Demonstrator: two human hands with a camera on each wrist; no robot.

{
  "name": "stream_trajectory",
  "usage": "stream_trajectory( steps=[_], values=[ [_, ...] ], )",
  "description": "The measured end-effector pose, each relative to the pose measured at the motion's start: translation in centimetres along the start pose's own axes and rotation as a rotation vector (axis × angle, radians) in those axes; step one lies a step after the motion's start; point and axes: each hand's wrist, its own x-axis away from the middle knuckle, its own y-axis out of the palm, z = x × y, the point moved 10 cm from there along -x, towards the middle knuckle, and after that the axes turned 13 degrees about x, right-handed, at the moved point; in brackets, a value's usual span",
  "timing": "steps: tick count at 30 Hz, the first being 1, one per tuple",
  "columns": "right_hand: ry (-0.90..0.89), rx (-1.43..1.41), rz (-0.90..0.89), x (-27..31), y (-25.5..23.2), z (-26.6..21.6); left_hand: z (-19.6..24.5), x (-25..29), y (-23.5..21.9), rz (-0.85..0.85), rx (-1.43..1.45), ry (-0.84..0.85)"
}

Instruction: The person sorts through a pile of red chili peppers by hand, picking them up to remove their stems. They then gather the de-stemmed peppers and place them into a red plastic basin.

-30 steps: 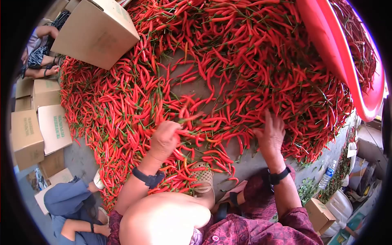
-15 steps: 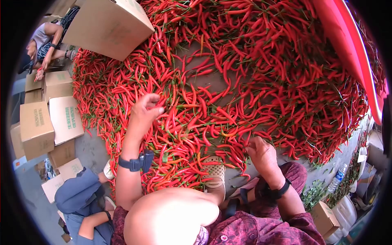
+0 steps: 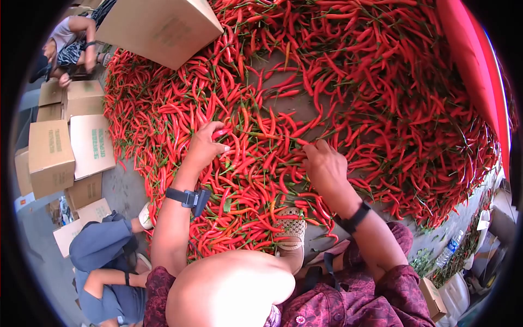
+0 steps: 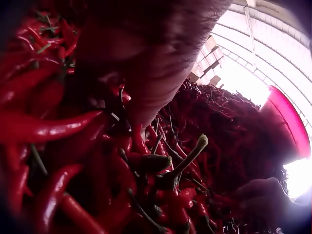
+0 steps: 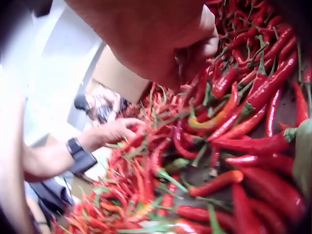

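Observation:
Red chili peppers point(image 3: 163, 117) with green stems cover the ground in a broad heap. My left hand point(image 3: 202, 146) reaches down over the pile's middle, thumb and forefinger apart, with a shiny chili at its fingertips. To its right, my right hand point(image 3: 326, 168) has curled fingers and pinches a chili pepper point(image 3: 300, 141) at their tips, close over the heap. In the right wrist view the underside of the right hand point(image 5: 161, 39) hides most of its grip, and the left hand point(image 5: 117, 130) touches peppers beyond. The left wrist view is dark around the fingers.
A cardboard box point(image 3: 163, 30) stands at the heap's far left, and more cartons point(image 3: 52, 155) line the left side. A large red basin point(image 3: 474, 65) rises at the right. Two other people sit at the left. My sandalled foot point(image 3: 291, 231) borders the near peppers.
My left hand first moved left from the middle, then lowered to the peppers. My right hand drew back toward me, then reached forward and left and took a chili. The head view has shifted.

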Motion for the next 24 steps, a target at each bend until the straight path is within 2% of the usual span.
stream_trajectory(
  steps=[3, 6, 8, 9, 10, 13, 14, 17, 18, 21, 22, 24],
  values=[
    [-0.084, 0.049, -0.109, -0.8, 2.6, -0.4, -0.3, 0.8, 0.3, -0.030, -0.044, -0.042],
    [0.020, -0.308, -0.138, -0.1, 2.0, 1.2, -0.1, 1.1, 0.3, -0.064, -0.040, -0.083],
    [0.154, -0.534, -0.149, 0.4, 0.9, 2.3, 1.1, 1.1, 0.6, -0.112, 0.022, -0.127],
    [0.223, -0.648, -0.150, 0.8, 0.6, 3.0, 1.5, 1.0, 0.5, -0.084, -0.025, -0.148],
    [0.139, -0.718, -0.046, 1.0, 0.5, 2.9, 1.5, 0.8, 0.8, -0.082, -0.040, -0.134],
    [0.556, -1.332, -0.463, 3.2, 4.6, 2.4, 1.6, 0.5, 1.6, -0.075, -0.118, -0.006],
    [0.558, -1.386, -0.546, 3.4, 4.0, 2.0, 1.7, 0.7, 1.7, -0.072, -0.148, 0.047],
    [0.543, -1.557, -0.550, 4.0, 5.0, 2.0, 1.6, 1.6, 0.8, 0.000, -0.012, -0.055],
    [0.550, -1.633, -0.580, 4.3, 5.4, 2.0, 1.1, 1.8, 0.5, 0.011, 0.079, -0.141],
    [0.601, -1.616, -0.592, 5.4, 5.5, 2.7, 0.1, 2.8, -0.5, 0.019, 0.480, -0.280],
    [0.571, -1.561, -0.604, 5.6, 5.1, 2.9, 0.7, 2.6, -1.5, 0.015, 0.491, -0.208],
    [0.541, -1.486, -0.622, 6.8, 5.7, 4.2, 1.3, 3.2, -3.9, 0.072, 0.558, -0.270]
  ],
)
